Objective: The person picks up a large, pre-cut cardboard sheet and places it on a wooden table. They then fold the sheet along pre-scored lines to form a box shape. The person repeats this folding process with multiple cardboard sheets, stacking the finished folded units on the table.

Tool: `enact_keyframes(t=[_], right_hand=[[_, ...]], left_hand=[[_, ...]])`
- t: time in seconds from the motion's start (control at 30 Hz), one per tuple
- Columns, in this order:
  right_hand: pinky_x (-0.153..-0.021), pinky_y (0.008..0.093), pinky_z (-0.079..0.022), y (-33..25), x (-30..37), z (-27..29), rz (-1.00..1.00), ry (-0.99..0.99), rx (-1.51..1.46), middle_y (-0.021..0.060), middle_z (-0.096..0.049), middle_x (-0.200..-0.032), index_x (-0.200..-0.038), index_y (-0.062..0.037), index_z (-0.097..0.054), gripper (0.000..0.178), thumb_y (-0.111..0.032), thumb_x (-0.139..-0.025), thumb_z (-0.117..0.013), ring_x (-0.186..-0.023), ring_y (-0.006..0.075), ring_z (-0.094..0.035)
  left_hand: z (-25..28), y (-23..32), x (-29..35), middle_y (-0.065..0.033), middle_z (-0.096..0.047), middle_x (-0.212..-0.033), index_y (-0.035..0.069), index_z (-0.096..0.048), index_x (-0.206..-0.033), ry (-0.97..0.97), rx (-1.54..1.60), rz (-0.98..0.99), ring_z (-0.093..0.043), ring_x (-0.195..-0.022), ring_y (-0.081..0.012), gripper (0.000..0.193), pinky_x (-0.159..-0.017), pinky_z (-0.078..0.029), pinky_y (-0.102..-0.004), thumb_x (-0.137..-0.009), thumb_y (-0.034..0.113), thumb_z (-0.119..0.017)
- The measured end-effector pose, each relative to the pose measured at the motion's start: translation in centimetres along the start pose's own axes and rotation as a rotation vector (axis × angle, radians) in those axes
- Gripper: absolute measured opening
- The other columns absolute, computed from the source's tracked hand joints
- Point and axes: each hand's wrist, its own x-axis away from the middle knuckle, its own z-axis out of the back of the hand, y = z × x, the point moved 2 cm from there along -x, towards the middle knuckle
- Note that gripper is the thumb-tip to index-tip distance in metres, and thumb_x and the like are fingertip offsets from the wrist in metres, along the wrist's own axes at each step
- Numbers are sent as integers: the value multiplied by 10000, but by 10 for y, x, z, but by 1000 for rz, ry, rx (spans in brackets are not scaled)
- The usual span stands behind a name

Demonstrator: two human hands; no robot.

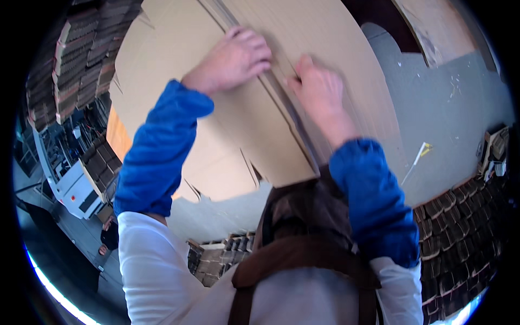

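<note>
Large flat pieces of brown cardboard (216,146) lie in front of me, with slots cut along the near edge. A long narrow gap between two raised edges runs from the top toward my waist. My left hand (235,60) is closed at the left edge of this gap, its fingers curled over the cardboard there. Just right of the gap, my right hand (320,92) rests on the right-hand cardboard panel (360,100). Its fingers are bent and its thumb points toward the gap; the fingertips are partly hidden. Both forearms wear blue sleeve covers.
Stacks of dark brown, tile-like pieces (78,59) rise at the far left, with more (460,233) at the lower right. A white machine (81,187) stands at left near another person (110,234). Scraps and a white-yellow strip (420,154) lie on the grey floor (433,124).
</note>
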Motion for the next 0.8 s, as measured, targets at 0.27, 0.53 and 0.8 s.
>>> enact_keyframes(t=[0.27,0.53,0.8], right_hand=[[-819,429,-524,37,16,44,116,-78,-311,202,-696,-933,-984,-13,-643,347,-333,-853,-677,-918,352,-674],[-688,307,-492,234,198,51,-10,120,-443,61,-657,-788,-977,-3,-619,386,-374,-895,-687,-733,135,-604],[-624,307,-484,366,398,-9,-518,24,-636,78,-652,-739,-952,1,-617,270,-259,-904,-673,-658,144,-615]], left_hand=[[-5,20,-13,-102,-633,-1004,81,-675,-967,-51,-169,221,-567,-1056,-295,248,-971,-409,-430,-923,290,-549],[-21,9,-15,-126,-632,-982,50,-615,-955,-78,-225,265,-582,-996,-333,235,-885,-453,-441,-942,280,-564],[-23,12,-18,-148,-605,-945,24,-595,-958,-126,-251,340,-587,-939,-342,221,-823,-468,-405,-923,241,-612]])
